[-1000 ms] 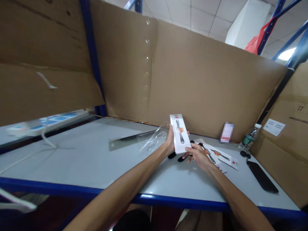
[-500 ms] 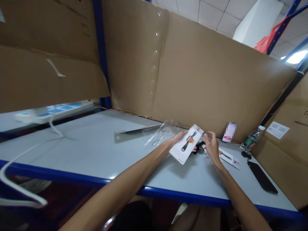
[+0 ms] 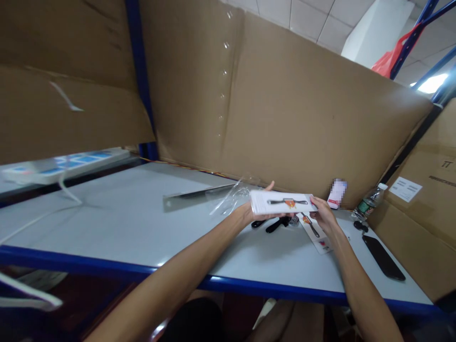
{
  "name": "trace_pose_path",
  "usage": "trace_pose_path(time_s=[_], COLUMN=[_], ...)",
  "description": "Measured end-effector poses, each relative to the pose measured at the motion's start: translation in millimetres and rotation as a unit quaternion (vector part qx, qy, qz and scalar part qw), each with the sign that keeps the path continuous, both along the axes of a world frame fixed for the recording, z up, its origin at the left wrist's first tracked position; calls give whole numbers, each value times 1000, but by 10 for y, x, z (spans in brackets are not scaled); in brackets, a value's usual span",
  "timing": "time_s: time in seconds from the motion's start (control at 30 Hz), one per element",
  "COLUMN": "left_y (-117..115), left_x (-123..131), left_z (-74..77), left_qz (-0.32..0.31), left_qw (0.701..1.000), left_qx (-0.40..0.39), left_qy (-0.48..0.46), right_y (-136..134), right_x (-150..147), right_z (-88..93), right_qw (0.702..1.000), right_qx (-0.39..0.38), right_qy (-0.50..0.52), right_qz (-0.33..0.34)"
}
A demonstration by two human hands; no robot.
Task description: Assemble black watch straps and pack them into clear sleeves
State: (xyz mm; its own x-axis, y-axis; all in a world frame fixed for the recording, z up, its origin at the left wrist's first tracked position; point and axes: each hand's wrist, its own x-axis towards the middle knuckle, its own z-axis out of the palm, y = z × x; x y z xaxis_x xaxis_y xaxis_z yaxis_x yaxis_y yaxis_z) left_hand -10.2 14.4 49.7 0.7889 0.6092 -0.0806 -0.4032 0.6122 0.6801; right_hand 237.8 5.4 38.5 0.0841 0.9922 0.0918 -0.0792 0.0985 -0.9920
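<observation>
Turned since half a second ago, the white printed card with a dark utensil pictured on it [image 3: 283, 203] now lies level and lengthwise between both hands, where earlier it slanted down toward the left. A second ago it stood upright in the left hand alone. The left hand [image 3: 254, 211] grips its left end, thumb raised above the card's edge, fingers under it. The right hand [image 3: 325, 216] has come back from the desk and pinches the card's right end. The card is held above the pale grey desk [image 3: 124, 228], not touching it.

Just below the card, black-handled utensils [image 3: 276, 223] lie on the desk, and beside them, under the right hand, rests another white printed card [image 3: 317, 235]. A crumpled clear plastic sleeve [image 3: 231, 199] sits just left of the left hand, near a long steel ruler [image 3: 192, 197]. Farther right lie a black phone [image 3: 383, 256], a plastic water bottle [image 3: 368, 202] and a small white-and-red card [image 3: 335, 194] propped against the brown cardboard wall [image 3: 302, 118]. A white power strip [image 3: 60, 166] rests at the far left.
</observation>
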Motion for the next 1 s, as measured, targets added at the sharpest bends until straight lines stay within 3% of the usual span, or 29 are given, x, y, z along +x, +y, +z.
trace_pose_path(time_s=[0.13,0.33,0.47,0.57,0.67,0.73,0.83,1.0], left_y=[52,78,84,89,94,100,112,128], left_x=[18,152,138,88,39,20,13,17], left_z=[-10,-70,-85,-105,-122,-127,-136,-150], left_qz=[203,377,341,311,293,288,282,253], left_qw=[975,918,928,934,940,942,941,944], left_qx=[-3,35,-45,-101,-102,-98,-105,-133], left_qy=[-89,-122,-144,-144,-140,-140,-154,-164], right_y=[-58,-314,-458,-538,-591,-602,-588,-556], right_x=[-202,-654,-825,-916,-951,-929,-859,-790], right_z=[-52,-134,-145,-184,-223,-225,-198,-177], right_qw=[996,989,983,982,949,924,901,887], right_qx=[-16,-31,-31,71,196,233,262,288], right_qy=[89,91,-3,-133,-246,-304,-344,-356], right_qz=[-19,111,181,114,22,20,47,57])
